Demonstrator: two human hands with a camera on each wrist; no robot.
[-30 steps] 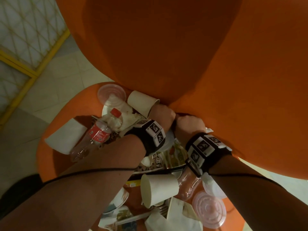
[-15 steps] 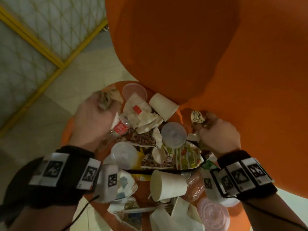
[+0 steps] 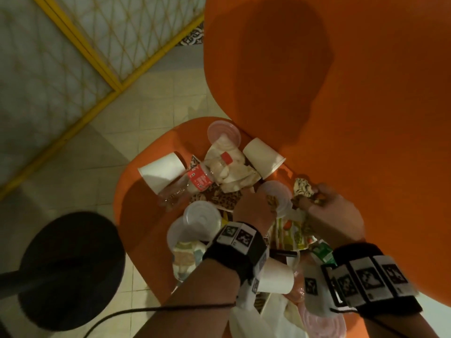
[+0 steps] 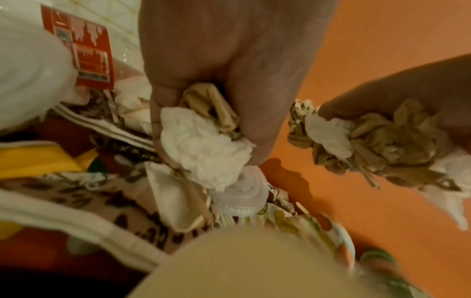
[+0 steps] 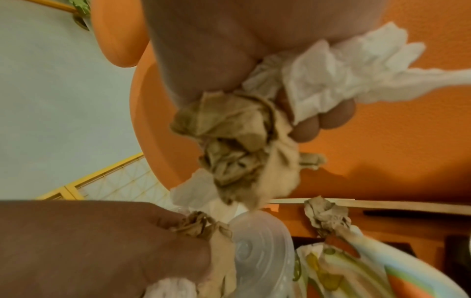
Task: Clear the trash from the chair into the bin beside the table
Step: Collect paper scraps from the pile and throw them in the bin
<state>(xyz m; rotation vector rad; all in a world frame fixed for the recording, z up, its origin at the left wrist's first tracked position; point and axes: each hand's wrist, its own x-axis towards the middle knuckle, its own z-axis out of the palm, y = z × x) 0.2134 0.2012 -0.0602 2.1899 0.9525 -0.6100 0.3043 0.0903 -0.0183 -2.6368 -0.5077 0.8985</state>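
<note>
Trash [image 3: 227,191] covers the seat of the orange chair [image 3: 136,191], and both hands are down in it. Nearest the camera, a white paper cup [image 3: 275,276] lies on its side between the two banded wrists, with white crumpled paper and a pinkish plastic lid [image 3: 322,325] at the seat's front edge. The left hand [image 3: 253,206] is curled round a wad of white tissue and brown paper [image 4: 203,141], just above a clear plastic lid [image 5: 260,242] and a colourful printed wrapper [image 3: 288,232]. Just beside it, the right hand [image 3: 334,211] grips its own bunch of crumpled brown paper and white tissue [image 5: 242,145], fingers [image 5: 305,129] closed round it, close against the chair's back [image 3: 341,93]. Left of the hands sit two clear domed lids [image 3: 200,215] and a leopard-print wrapper [image 3: 224,198]. Farther on lie a plastic bottle with a red label [image 3: 192,181], crumpled white paper under its red cap, and two more white paper cups [image 3: 161,172] on their sides, one on each side of the bottle. A pink-tinted lid [image 3: 223,134] rests at the seat's far edge. A round black pedestal base [image 3: 70,264] stands on the tiled floor [image 3: 73,154] to the left, with a yellow-framed lattice panel [image 3: 97,45] beyond.
</note>
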